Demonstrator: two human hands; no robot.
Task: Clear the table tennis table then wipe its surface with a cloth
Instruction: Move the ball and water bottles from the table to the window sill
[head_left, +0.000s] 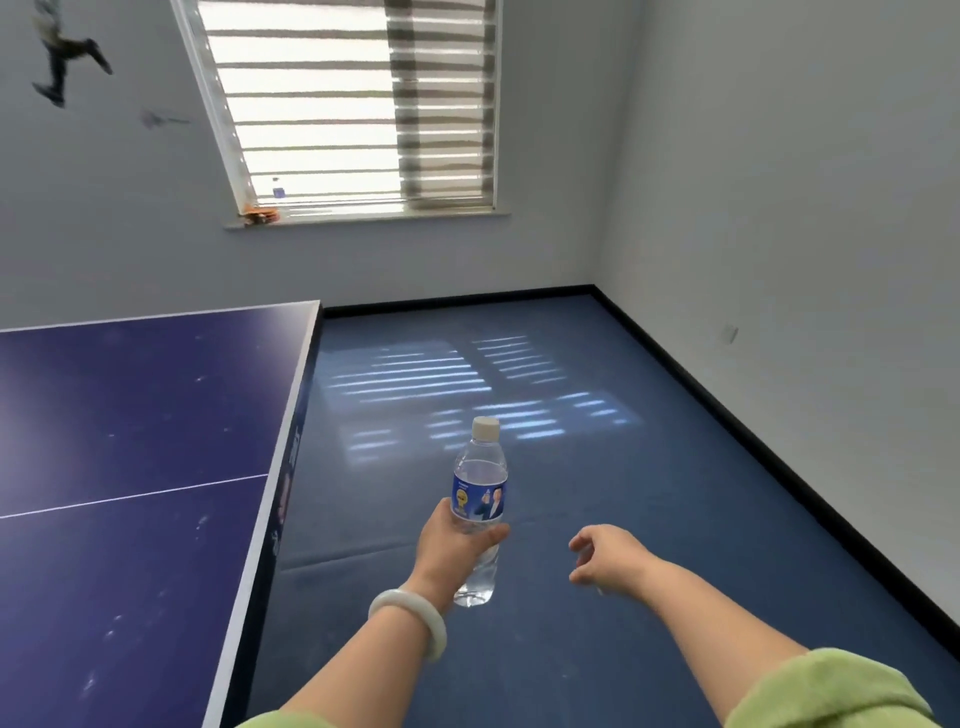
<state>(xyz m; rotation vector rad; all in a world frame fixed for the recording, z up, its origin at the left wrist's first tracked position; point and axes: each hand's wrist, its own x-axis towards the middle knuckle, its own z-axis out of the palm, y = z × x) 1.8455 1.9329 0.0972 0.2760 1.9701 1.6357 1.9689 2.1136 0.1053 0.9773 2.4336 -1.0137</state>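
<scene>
The left hand (457, 540) grips the water bottle (479, 499) upright, off the table (130, 415), to clear it; the right hand (605, 556) hangs loose, holding nothing.

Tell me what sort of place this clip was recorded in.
Likely an indoor table tennis or recreation room: a blue table tennis table with white lines stands at left, blue flooring covers the room, and a sticker of a leaping figure decorates the wall beside the window.
</scene>
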